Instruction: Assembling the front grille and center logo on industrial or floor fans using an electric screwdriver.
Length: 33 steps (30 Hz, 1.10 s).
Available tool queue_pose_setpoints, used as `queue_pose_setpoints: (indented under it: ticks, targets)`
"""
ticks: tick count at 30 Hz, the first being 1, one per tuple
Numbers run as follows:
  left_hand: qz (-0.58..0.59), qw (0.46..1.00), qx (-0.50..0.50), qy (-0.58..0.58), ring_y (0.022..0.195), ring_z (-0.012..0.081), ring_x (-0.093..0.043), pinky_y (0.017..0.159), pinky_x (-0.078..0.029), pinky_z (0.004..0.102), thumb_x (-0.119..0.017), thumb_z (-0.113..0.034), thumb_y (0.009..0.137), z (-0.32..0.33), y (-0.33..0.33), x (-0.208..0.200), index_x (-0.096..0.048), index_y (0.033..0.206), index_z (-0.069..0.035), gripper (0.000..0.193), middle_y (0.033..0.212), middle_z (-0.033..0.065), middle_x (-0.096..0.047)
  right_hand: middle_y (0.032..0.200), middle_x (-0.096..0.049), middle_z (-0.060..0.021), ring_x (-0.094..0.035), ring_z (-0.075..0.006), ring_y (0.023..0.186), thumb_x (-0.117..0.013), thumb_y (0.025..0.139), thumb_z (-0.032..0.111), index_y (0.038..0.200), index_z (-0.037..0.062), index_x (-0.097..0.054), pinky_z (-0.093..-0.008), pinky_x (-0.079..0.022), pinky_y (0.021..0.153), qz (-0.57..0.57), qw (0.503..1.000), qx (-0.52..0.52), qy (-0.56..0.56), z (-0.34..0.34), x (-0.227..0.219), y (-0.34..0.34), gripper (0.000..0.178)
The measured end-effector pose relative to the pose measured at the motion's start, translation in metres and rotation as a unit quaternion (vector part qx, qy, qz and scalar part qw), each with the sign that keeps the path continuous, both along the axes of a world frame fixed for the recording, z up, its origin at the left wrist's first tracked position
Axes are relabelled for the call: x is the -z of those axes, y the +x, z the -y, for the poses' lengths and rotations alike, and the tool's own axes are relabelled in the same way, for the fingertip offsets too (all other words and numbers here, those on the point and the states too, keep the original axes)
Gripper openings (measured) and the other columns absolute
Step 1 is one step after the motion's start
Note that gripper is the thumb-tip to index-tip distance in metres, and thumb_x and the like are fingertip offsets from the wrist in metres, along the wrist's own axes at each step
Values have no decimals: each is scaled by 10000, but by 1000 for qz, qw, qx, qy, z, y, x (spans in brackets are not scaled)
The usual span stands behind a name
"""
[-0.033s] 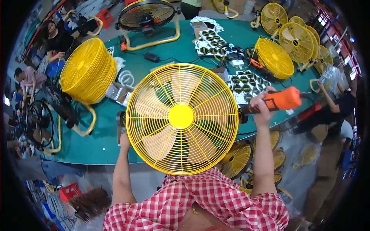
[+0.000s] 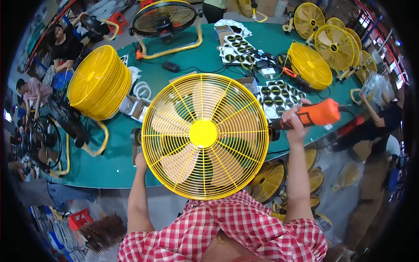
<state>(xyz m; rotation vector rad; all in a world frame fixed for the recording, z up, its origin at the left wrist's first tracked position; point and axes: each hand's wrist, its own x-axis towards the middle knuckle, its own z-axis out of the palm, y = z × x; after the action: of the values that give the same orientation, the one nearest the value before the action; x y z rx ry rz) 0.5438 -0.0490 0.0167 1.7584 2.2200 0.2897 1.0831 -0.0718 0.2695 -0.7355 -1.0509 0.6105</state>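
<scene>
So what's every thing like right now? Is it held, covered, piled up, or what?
Big yellow fan: grille on, blades visible through it.
Orange power tool: held, nose toward the fan's right side.
Right hand: closed around the tool.
Left hand: partly hidden by the fan; grip unclear.
Yellow grilles: piled in a stack.
Black-rimmed fan: standing on its yellow frame.
Sheets of round labels: some spots dark, some white.

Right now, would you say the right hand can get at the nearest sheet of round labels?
Probably not: the right hand is wrapped around the orange power tool, though the label sheet appears close by.
</scene>
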Motion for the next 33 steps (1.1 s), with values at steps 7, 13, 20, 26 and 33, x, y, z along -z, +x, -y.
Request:
queue_pose_setpoints:
  ticks: [7, 13, 20, 26, 33]
  targets:
    - [247, 934, -151, 211, 618, 215, -604, 572, -475, 341, -587, -183, 808, -7, -48, -4, -613, 812, 34, 219, 680, 124, -628, 663, -502, -55, -522, -155, 554, -611, 731, 61, 1160, 19, -326, -292, -458, 553, -39, 998, -40, -3, -1, -8, 11, 516]
    - [476, 795, -137, 351, 692, 115, -561, 637, -466, 238, -540, -151, 887, -21, 57, -202, -601, 928, 39, 203, 820, 75, -610, 682, -510, -66, -537, -182, 585, -610, 747, 83, 1212, 62, -320, -326, -459, 586, -78, 984, -118, 106, -11, -58, 16, 548]
    - [682, 727, 82, -16, 772, 149, -613, 749, -497, 262, -629, -33, 791, -24, 243, -287, -613, 974, 37, 197, 896, 100, -635, 707, -519, -69, -550, -201, 611, -632, 771, 166, 1266, 118, -309, -356, -458, 645, -125, 934, -283, 178, -22, -98, -2, 593]
    - [738, 657, 76, -136, 815, 187, -637, 743, -531, 285, -605, -37, 816, -13, 300, -294, -596, 999, 31, 195, 894, 122, -642, 696, -515, -61, -552, -198, 605, -652, 770, 210, 1279, 146, -308, -356, -461, 636, -157, 912, -342, 160, -29, -100, -14, 618]
    - [731, 664, 104, -119, 768, 150, -616, 714, -519, 258, -600, -38, 825, -8, 316, -287, -595, 994, 6, 175, 843, 84, -630, 686, -511, -58, -554, -199, 603, -651, 765, 213, 1254, 142, -312, -352, -466, 629, -170, 905, -364, 143, -36, -93, -12, 599]
